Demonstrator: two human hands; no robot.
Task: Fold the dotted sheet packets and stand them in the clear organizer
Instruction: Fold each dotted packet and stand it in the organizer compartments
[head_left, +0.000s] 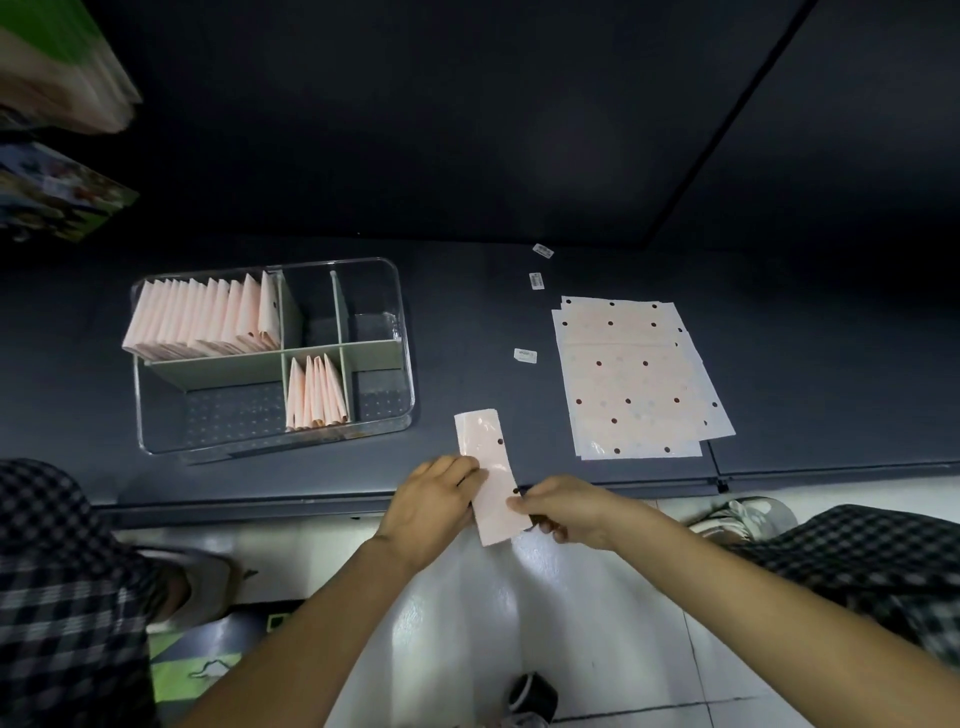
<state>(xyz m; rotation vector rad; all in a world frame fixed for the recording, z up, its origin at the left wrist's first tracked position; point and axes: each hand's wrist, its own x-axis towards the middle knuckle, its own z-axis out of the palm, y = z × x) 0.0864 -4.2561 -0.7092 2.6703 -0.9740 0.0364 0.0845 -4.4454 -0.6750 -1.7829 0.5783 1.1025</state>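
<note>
A pale pink dotted sheet packet (488, 475), folded into a narrow strip, is held over the front edge of the dark platform. My left hand (434, 506) pinches its left side and my right hand (569, 512) grips its right edge. A stack of flat dotted sheet packets (636, 376) lies on the right. The clear organizer (400, 332) stands on the left with folded packets upright in the back-left compartment (208, 317) and a few more in the small front-middle compartment (314, 392).
Three small white labels (524, 355) lie between the organizer and the flat stack. The dark platform (467, 322) ends at a front edge just under my hands. Checked trouser legs and shoes flank me on the tiled floor. Packaged goods sit far left.
</note>
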